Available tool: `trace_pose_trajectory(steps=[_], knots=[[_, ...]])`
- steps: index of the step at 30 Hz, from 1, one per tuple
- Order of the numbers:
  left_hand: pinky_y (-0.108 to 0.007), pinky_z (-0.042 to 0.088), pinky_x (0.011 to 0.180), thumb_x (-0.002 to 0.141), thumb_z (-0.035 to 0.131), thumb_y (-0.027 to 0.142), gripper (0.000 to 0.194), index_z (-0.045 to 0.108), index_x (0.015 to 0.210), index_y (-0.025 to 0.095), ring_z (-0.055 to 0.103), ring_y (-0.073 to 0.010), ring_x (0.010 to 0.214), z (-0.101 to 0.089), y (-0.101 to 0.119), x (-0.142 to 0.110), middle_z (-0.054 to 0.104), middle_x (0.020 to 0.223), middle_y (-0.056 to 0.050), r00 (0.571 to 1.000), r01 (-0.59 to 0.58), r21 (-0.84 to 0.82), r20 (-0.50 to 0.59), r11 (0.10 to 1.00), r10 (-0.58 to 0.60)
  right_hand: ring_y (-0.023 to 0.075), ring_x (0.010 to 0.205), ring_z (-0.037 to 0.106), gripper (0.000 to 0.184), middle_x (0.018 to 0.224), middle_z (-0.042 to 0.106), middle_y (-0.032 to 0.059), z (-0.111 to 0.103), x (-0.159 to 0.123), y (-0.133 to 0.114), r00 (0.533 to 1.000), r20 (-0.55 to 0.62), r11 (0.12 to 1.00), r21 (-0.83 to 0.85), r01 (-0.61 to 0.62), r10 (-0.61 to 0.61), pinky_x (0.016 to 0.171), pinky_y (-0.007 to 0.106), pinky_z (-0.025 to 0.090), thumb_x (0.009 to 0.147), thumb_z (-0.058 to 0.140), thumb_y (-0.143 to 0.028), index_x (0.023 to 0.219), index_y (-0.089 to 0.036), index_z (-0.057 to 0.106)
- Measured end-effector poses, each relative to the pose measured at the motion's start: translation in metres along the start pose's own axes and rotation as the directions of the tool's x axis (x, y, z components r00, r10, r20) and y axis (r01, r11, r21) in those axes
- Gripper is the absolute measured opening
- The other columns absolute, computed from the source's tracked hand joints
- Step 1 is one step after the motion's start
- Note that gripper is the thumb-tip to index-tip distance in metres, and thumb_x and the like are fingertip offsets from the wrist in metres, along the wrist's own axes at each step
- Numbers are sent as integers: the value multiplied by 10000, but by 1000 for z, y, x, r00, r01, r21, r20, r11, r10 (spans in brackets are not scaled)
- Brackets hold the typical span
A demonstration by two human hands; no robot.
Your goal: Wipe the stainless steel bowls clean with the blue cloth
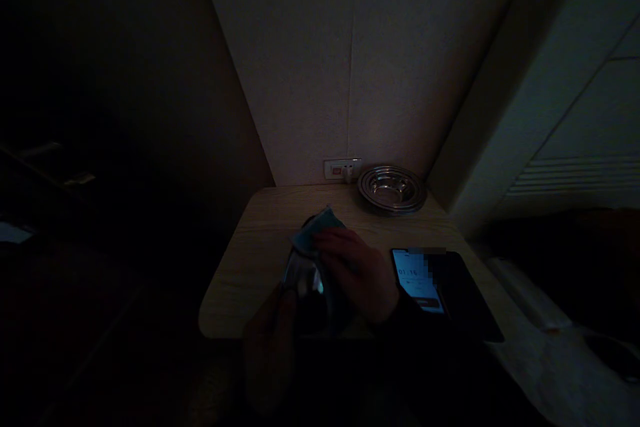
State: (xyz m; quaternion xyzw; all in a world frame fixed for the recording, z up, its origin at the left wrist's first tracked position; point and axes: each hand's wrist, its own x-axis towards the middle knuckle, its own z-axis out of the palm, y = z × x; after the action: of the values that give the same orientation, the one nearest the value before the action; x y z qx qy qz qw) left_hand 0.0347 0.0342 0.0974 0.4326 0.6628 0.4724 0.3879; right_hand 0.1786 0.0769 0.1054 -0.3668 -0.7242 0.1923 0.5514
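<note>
In the dim head view, my left hand (273,337) grips the near left rim of a shiny metal bowl (306,280), its thumb over the edge. The bowl is tilted above the front of a small wooden table (240,267). My right hand (353,267) presses a light blue cloth (320,227) against the far rim of the bowl, fingers closed on the cloth. The bowl's lower right part is lost in shadow and behind the right hand.
Stacked metal bowls (393,190) stand at the back right of the table, beside a wall socket (343,168) with a plug. A lit phone (417,280) in a dark folding case (467,293) lies by my right forearm. A wall (305,67) borders the back.
</note>
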Motion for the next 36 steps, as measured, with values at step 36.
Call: trace_pose_trajectory(steps=[36], knots=[[-282,517,642,640,503,564,465,686,753,152,651,-245,756,-4,8,2,715,772,-92,999,35,55,-22,998,-34,191,1106,544,240,1066,667,48,-6,-5,6,998,51,997,73,27,-30,918,370,462,813,540,-136,982,-253,665]])
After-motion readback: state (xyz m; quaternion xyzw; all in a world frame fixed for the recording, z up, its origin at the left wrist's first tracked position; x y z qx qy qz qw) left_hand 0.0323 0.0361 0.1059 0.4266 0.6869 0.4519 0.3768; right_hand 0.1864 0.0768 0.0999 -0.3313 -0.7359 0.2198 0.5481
